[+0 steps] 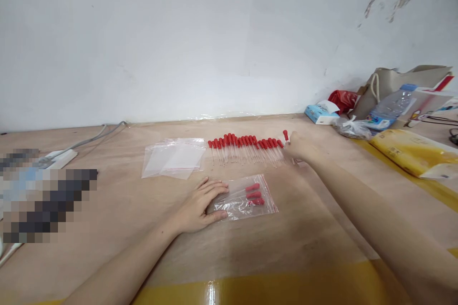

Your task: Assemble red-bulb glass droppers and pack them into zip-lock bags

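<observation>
Head view: the left hand (200,202) lies flat, fingers spread, at centre frame, pressing the near-left end of a clear zip bag (246,198) holding three red-bulbed droppers. The right hand (298,147) reaches up-right of centre, fingers pinched on one dropper (286,136) at the right end of the dropper row (246,147), whose long axes run away from the person. Empty bags (175,157) lie left of the row

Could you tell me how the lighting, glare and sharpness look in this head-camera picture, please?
Head view: soft, even light with faint shadows; a bright glare streak on the glossy yellow tape at the near edge; sheen on the zip bag under the left hand; the right hand by the row of red-bulbed droppers is slightly blurred; a pixelated patch at the left; wide-angle stretching towards the edges.
</observation>
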{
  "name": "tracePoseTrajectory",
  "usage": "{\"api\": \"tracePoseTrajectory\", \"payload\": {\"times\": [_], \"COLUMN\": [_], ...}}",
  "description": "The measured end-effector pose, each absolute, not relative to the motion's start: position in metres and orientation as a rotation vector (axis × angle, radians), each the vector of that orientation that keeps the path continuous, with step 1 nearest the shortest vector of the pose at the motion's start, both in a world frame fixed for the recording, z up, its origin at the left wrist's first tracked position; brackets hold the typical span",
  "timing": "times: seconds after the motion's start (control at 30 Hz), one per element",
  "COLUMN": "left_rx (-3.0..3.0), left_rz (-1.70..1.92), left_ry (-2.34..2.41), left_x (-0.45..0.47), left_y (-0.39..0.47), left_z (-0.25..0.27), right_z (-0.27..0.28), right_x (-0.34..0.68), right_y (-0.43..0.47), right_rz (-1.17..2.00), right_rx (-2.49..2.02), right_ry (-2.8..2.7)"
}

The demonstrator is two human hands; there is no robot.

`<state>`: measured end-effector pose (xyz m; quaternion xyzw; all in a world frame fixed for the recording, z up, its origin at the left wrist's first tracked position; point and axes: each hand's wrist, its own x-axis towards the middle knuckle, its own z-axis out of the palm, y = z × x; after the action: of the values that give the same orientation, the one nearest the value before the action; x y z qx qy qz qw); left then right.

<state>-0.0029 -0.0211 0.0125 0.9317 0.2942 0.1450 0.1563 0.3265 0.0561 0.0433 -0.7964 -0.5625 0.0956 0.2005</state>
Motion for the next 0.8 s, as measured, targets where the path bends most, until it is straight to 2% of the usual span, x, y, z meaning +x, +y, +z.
{"api": "tracePoseTrajectory", "payload": {"times": [0.17, 0.27, 0.47, 0.8], "left_rx": [2.674, 2.68, 2.682, 2.68], "left_rz": [0.419, 0.412, 0.417, 0.411], "left_ry": [0.843, 0.853, 0.851, 0.862], "left_x": [-0.003, -0.003, -0.003, -0.002], "left_y": [-0.02, -0.02, -0.021, -0.021], "left_z": [0.012, 0.011, 0.011, 0.012], "right_z": [0.032, 0.01, -0.016, -0.011], "right_x": [0.315, 0.301, 0.282, 0.266], "right_y": [0.01, -0.008, -0.012, -0.03], "right_rz": [0.716, 0.877, 0.884, 1.013], "right_rx": [-1.614, -1.405, -1.208, -1.125], "right_ry": [-1.391, -1.134, -0.91, -0.936]}}
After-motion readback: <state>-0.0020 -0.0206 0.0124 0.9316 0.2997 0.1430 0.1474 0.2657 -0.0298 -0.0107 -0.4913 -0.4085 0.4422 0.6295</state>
